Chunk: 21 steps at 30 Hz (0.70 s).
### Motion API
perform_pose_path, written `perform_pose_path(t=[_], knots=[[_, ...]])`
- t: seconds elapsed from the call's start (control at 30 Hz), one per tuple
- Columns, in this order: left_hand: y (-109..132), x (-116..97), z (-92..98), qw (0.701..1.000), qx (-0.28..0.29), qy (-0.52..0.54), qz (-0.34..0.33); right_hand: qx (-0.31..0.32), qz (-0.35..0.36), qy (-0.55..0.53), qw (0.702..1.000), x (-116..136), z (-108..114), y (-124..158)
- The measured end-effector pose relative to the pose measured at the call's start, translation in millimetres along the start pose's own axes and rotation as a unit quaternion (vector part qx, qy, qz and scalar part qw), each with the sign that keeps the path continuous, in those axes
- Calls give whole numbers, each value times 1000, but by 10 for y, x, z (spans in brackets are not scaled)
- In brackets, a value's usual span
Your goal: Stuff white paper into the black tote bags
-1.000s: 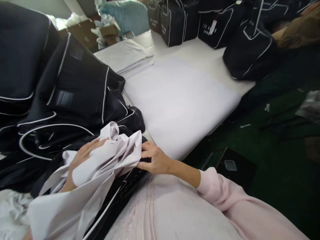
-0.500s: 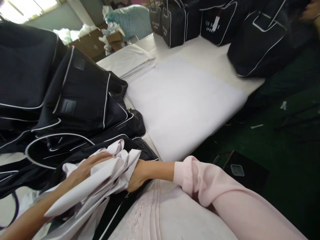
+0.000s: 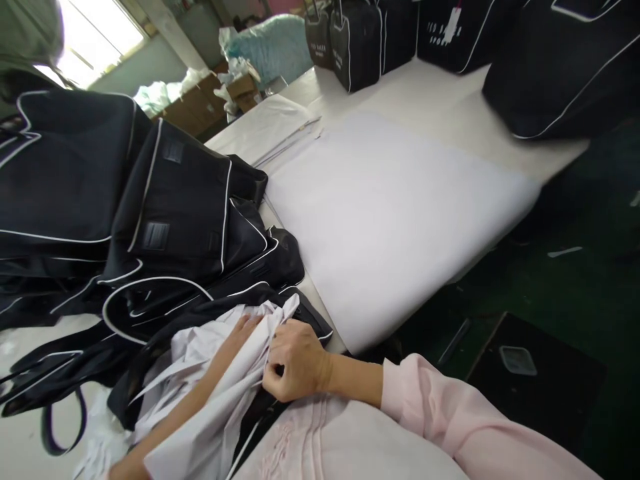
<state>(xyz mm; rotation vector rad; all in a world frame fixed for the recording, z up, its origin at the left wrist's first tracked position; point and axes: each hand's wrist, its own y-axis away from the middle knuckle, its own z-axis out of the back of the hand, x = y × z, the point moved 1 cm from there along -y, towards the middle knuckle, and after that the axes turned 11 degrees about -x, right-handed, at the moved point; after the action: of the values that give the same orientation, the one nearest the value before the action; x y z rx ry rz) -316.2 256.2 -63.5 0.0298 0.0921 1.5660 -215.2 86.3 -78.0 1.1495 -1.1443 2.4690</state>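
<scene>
Right fingers [image 3: 277,353] clamp white paper [image 3: 233,388] in a black bag [image 3: 257,415]; whether left fingers [image 3: 249,324] grip is unclear.

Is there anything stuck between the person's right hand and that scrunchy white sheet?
No, nothing visible is in between. The right hand is curled right against the edge of the white sheet. The left hand lies among its folds, partly covered.

Front: crumpled white paper [image 3: 233,397], against black fabric bag [image 3: 313,317] | Behind: piled black fabric bags [image 3: 187,200] | Right: flat white sheet [image 3: 405,220], on pale table [image 3: 465,113] (boxy black bags [image 3: 356,53] beyond)
</scene>
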Motion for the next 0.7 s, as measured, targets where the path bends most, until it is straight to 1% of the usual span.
perform_pose_path(t=[0.07,0.13,0.23,0.3,0.37,0.43,0.5,0.53,0.57,0.63,0.67,0.7], knots=[[-212,-78,-152,999,18,-10,-28,0,12,-1,1000,-30,24,-25],[-371,-112,-299,999,19,-26,-43,13,24,0,1000,-64,26,-24],[-475,-129,-441,998,8,-49,-39,35,41,10,999,-82,14,-7],[-441,-139,-449,997,0,-62,-37,70,12,31,997,-65,17,-13],[-327,-160,-389,997,-2,-68,-45,126,-46,59,989,-19,34,-26],[-156,-197,-296,996,18,-73,-57,177,-95,86,976,53,53,-23],[19,-248,-209,994,49,-75,-59,194,-123,101,968,124,61,3],[90,-277,-180,994,58,-76,-57,185,-135,105,968,145,62,19],[144,-306,-164,994,61,-76,-54,162,-147,109,970,148,62,28],[199,-356,-182,995,47,-74,-51,98,-158,131,974,99,56,9],[207,-372,-215,995,34,-74,-52,70,-147,149,975,53,45,-28],[207,-380,-261,996,21,-74,-50,57,-124,169,976,0,24,-86]])
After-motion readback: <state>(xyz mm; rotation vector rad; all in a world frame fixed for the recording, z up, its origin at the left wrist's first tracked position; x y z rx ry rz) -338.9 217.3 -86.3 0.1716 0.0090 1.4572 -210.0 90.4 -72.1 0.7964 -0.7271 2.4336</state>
